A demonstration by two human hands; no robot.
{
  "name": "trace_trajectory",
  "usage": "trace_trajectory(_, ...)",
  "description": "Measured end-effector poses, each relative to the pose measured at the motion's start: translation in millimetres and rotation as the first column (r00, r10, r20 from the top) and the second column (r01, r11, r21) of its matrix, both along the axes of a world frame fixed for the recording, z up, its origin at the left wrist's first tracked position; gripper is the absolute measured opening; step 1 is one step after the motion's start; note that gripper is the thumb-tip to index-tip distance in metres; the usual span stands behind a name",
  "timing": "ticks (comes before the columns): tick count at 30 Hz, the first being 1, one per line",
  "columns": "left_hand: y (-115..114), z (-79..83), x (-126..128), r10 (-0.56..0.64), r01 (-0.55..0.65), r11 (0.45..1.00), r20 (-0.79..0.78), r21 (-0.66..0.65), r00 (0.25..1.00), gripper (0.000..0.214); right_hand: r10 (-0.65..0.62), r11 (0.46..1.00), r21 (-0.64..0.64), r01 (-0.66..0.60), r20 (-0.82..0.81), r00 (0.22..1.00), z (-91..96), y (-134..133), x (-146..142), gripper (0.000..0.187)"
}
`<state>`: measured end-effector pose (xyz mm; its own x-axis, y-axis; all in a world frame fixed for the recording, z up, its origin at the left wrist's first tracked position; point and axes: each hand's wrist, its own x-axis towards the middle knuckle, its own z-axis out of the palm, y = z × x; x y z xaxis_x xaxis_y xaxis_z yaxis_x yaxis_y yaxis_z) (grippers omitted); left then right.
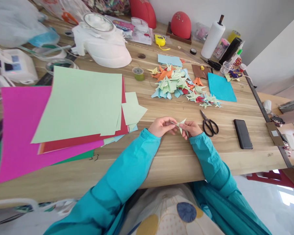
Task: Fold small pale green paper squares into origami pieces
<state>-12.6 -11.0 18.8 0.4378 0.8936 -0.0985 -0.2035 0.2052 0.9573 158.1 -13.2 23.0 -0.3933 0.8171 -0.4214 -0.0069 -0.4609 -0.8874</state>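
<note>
My left hand [161, 126] and my right hand [192, 128] meet over the wooden table [176, 156], both pinching a small pale green folded paper piece [181, 125] between their fingertips. The piece is pointed and sits just above the tabletop. Both arms wear teal sleeves. Black scissors [209, 124] lie right beside my right hand. Beyond the hands is a pile of folded paper shapes [178, 85] in green, orange, blue and red.
A stack of large paper sheets [71, 111], pale green on red and magenta, lies at the left. A black phone [243, 133] rests at the right, a blue sheet [221, 87] behind it. A tape roll [138, 73], white moulded object [105, 45] and paper towel roll [212, 39] stand farther back.
</note>
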Motion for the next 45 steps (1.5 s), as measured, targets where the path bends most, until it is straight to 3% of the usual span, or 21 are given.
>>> trace_trajectory(11,-1,0.2,0,0.039,-0.039,0.999,-0.001,0.008,0.999,0.021,0.033,0.999,-0.02,-0.032,0.007,0.999,-3.5,0,2,0.035)
trace_trajectory(23,0,4.0,-1,0.045,-0.045,0.998,-0.01,-0.053,0.999,0.013,0.08,0.997,0.0,-0.08,0.034,0.996,4.7,-3,-6,0.038)
trace_trajectory(28,-2,5.9,-3,0.016,-0.017,1.0,0.046,0.022,0.999,0.017,0.122,0.992,-0.021,-0.123,-0.029,0.992,5.3,-3,0,0.033)
trace_trajectory(34,-4,13.4,-3,-0.038,0.032,0.995,0.067,0.092,0.997,0.02,0.106,0.994,-0.021,-0.107,-0.057,0.993,2.6,-2,5,0.03)
trace_trajectory(39,-3,13.3,-3,0.003,-0.006,0.996,0.031,0.09,1.0,0.021,0.068,0.997,-0.027,-0.07,-0.072,0.995,2.9,-2,1,0.03)
trace_trajectory(45,-1,10.7,-4,0.062,-0.061,0.996,-0.022,0.059,0.998,0.013,-0.019,0.996,0.084,0.024,-0.058,0.998,-0.9,-3,-4,0.031)
